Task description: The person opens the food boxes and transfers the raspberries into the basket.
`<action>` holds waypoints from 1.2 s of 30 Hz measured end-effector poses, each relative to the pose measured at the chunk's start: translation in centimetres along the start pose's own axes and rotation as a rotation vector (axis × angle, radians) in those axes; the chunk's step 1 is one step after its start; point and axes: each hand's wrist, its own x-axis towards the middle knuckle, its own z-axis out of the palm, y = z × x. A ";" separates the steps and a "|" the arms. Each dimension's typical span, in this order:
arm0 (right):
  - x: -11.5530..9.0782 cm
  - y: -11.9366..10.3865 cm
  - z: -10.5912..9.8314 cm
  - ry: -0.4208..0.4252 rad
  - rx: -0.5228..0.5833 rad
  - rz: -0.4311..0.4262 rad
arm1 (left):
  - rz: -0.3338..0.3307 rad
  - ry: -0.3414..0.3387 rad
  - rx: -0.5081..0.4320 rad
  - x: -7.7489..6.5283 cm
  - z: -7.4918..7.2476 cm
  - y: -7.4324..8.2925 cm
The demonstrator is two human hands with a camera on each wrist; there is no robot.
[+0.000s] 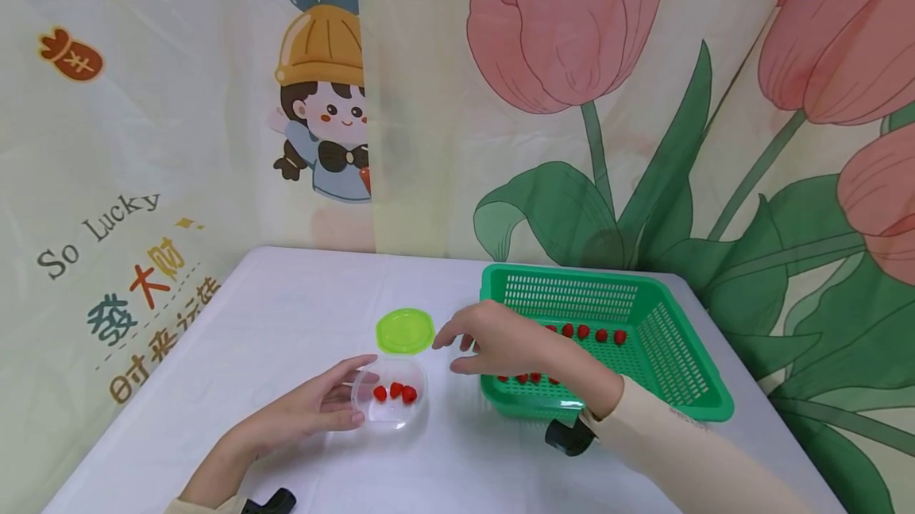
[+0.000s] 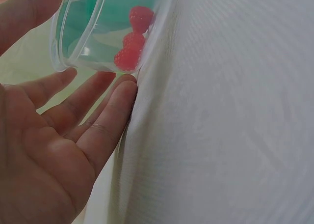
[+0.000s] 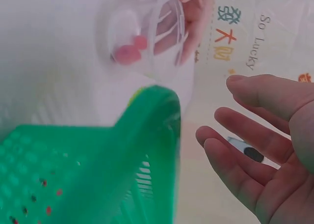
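Note:
A clear plastic container stands on the table with three raspberries in its bottom. My left hand holds it from the left, thumb on the near side and fingers round the far side; the left wrist view shows the fingertips against its wall. Above the gap between container and green basket hovers my right hand, fingers loosely bent and nothing between them. Inside the basket, several more raspberries lie in rows, partly hidden by my right hand and forearm.
A lime-green lid lies flat just behind the container. White cloth covers the table, and a printed curtain hangs behind its far edge. The basket's raised rim stands close beside the right hand.

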 end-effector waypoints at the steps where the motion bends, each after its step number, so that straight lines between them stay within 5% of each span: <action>1: 0.4 -0.1 0.3 -0.016 0.004 0.000 | -0.002 0.000 -0.004 0.0 0.0 0.0; 21: 5.9 -0.7 4.3 -0.203 -0.046 0.003 | 0.008 -0.014 -0.033 -0.2 -0.1 0.0; 36: 7.5 -0.7 6.1 -0.276 -0.105 0.066 | 0.030 -0.035 -0.062 -0.2 -0.1 -0.3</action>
